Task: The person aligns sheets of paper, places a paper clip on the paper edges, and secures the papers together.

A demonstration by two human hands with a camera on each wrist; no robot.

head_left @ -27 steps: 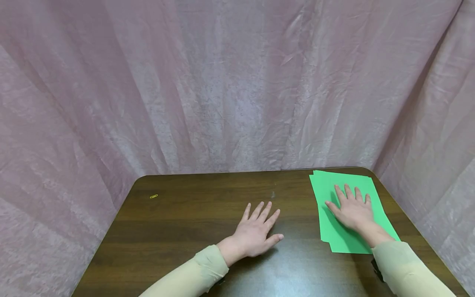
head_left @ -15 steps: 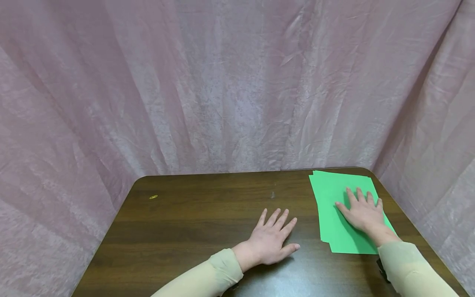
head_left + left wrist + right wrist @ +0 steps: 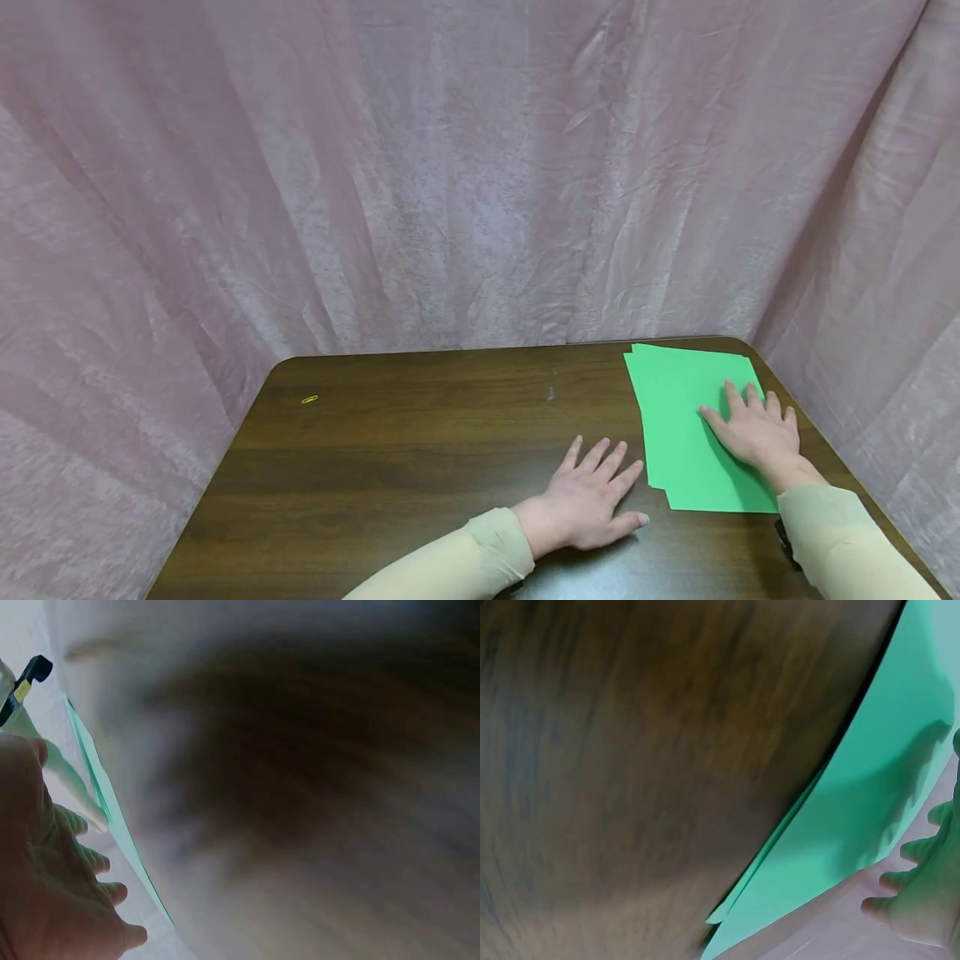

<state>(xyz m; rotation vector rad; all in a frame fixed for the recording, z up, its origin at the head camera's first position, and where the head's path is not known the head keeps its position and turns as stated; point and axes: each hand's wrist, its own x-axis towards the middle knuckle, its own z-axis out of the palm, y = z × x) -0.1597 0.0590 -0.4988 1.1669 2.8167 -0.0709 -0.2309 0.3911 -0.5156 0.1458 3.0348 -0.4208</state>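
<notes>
Several sheets of green paper (image 3: 675,417) lie slightly askew on one another at the table's right side. My right hand (image 3: 759,429), fingers spread, hovers over the right part of this paper; in the right wrist view its shadow falls on the green sheet (image 3: 877,795) and a gap shows beneath the fingers. Palm down and fingers spread, my left hand (image 3: 588,500) is just left of the paper, above the wooden table. The left wrist view has that left hand (image 3: 60,877) apart from the tabletop. Neither hand holds anything.
A small yellow paper clip (image 3: 310,399) lies near the far left corner of the brown wooden table (image 3: 420,467). Pinkish curtains (image 3: 465,183) hang behind the table and along both sides.
Both hands have moved to the right, the left one also slightly nearer. The green paper and the paper clip stay where they were.
</notes>
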